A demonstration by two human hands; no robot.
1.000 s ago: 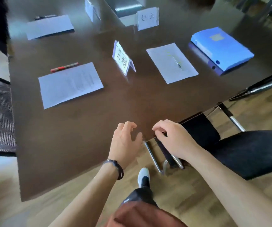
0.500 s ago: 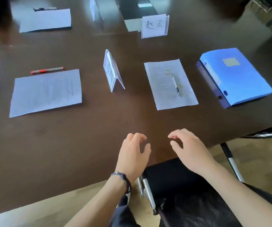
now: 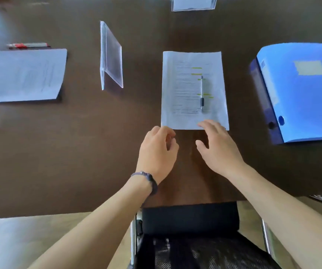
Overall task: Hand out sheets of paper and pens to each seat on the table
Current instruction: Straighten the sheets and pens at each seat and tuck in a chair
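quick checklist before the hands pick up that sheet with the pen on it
1. Left hand free: ok, holds nothing.
2. Right hand free: ok, fingers relaxed, tips over the sheet's near edge.
3. Sheet lies flat on the table: ok.
4. Pen secured: not ok, it lies loose on the sheet and may roll if the sheet tilts.
5. Blue folder apart from the sheet: ok.
6. Fingers touching paper: cannot tell.

Dark wooden meeting surface over a pale wood floor

The glossy brown surface fills most of the view; a black mesh chair with chrome frame sits tucked at its near edge, light wooden floor to the left.
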